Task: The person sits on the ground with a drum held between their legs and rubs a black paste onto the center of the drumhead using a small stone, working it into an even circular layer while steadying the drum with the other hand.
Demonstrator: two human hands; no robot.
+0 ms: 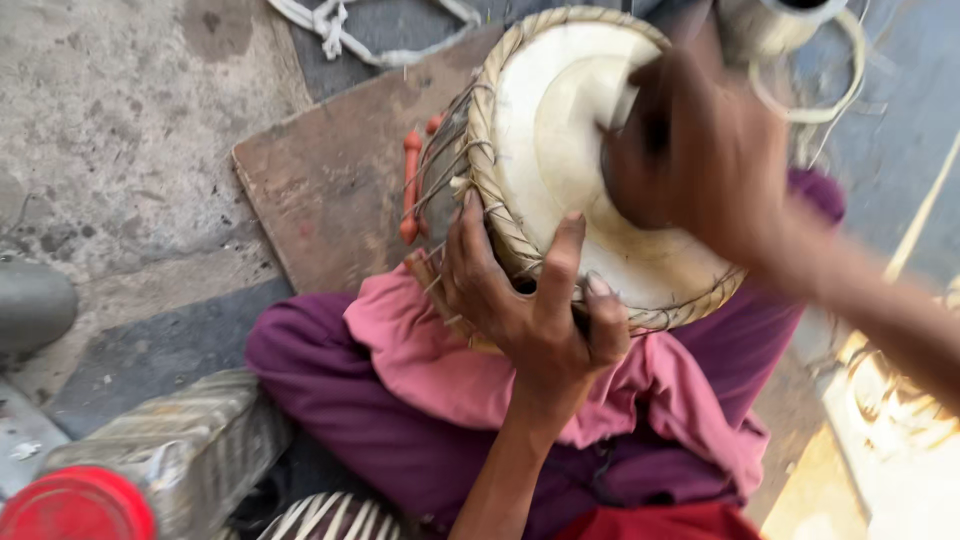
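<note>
A small hand drum (560, 150) with a pale skin head and a braided rim rests tilted on my lap, on a pink cloth (440, 370) over purple trousers. My left hand (530, 290) grips the drum's near rim, thumb up on the skin. My right hand (690, 150) is blurred and presses on the middle of the drum head; I cannot tell whether it holds anything. Orange pegs (411, 185) and lacing run down the drum's left side.
A brown board (330, 180) lies on the concrete floor behind the drum. White rope (330, 25) lies at the top. A woven-covered block (190, 450) and a red lid (75, 505) sit at lower left; a grey rounded object (30, 305) is at the left edge.
</note>
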